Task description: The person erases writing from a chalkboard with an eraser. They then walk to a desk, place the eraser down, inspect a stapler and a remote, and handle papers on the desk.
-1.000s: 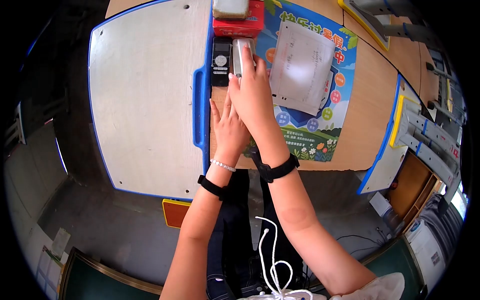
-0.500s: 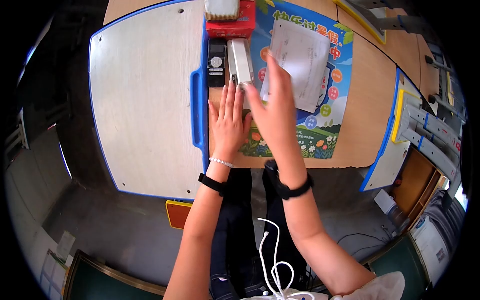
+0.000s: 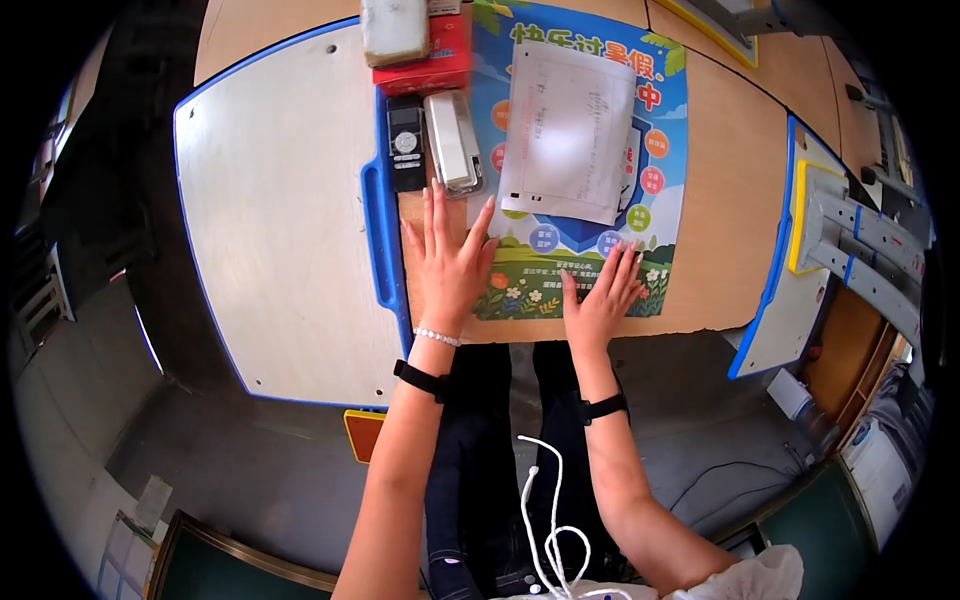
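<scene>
My left hand (image 3: 452,262) lies with spread fingers on the wooden desk and the poster's left edge. Its fingertips come up to the lower end of a white block-like object in a clear plastic case (image 3: 454,140); whether they touch it I cannot tell. Left of that case is a black handheld device with silver buttons (image 3: 405,145). My right hand (image 3: 602,300) rests open, palm down, on the lower part of a colourful poster (image 3: 665,215). White printed sheets (image 3: 568,135) lie on the poster above both hands.
Behind the case stands a red box (image 3: 425,72), with a whitish block (image 3: 394,32) on top. A pale, blue-edged tabletop (image 3: 280,220) adjoins the desk at left. Another blue-edged panel (image 3: 775,300) and grey metal frames (image 3: 870,250) are at right.
My right hand has moved from beside the white cased object down and right onto the poster. My left hand's fingers have spread wider. The view has shifted slightly.
</scene>
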